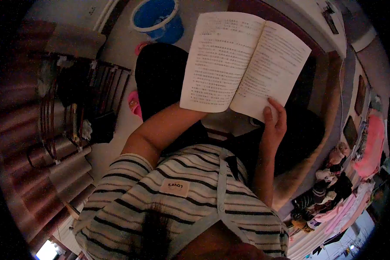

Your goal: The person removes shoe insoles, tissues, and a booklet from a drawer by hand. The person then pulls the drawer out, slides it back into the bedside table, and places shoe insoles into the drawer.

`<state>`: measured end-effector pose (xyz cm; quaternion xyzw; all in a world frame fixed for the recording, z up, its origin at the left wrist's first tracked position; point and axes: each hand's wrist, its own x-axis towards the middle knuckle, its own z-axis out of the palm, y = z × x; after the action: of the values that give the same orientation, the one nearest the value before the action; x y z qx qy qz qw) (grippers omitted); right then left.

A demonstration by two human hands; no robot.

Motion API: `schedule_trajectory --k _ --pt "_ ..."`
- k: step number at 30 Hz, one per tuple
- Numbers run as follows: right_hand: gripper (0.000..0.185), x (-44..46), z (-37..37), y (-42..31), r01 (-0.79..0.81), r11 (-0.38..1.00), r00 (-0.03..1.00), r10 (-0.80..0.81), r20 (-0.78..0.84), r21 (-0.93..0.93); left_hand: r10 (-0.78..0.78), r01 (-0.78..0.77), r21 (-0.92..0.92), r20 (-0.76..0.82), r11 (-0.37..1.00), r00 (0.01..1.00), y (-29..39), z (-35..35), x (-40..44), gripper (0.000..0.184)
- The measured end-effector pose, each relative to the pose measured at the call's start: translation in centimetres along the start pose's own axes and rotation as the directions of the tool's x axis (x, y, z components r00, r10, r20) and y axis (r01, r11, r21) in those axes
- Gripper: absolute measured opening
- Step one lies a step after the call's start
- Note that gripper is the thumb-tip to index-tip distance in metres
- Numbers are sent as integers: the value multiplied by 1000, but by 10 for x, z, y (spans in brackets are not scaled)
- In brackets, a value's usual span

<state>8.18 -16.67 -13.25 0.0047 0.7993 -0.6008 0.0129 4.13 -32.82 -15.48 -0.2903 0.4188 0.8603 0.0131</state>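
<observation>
An open book (221, 60) with printed pages is spread above my lap, tilted a little. My left forearm (169, 128) runs up to the lower edge of the left page and passes behind it. The book hides my left hand and its fingers. My right hand (275, 123) grips the lower right corner of the right page, with fingertips showing over the page's bottom margin. The rest of its grip is out of sight behind the paper.
A blue bucket (158, 19) with a white rim stands on the floor ahead. Pink slippers (134, 104) show beside my left leg. A dark metal rack (73, 99) stands at left. Clothes and soft toys (329, 186) are heaped at right.
</observation>
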Motion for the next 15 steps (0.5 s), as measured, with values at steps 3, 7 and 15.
schedule_trajectory --k 3,7,15 --pt "20 1 1 5 -5 1000 1000 5 -2 17 5 -5 37 8 999 1000 -1 -3 0 29" --pt "21 1 0 16 -25 998 999 24 29 58 21 -32 204 55 978 998 -3 -6 -2 28" --pt "63 18 22 41 -347 728 930 347 118 592 499 -453 851 280 267 820 13 -11 31 30"
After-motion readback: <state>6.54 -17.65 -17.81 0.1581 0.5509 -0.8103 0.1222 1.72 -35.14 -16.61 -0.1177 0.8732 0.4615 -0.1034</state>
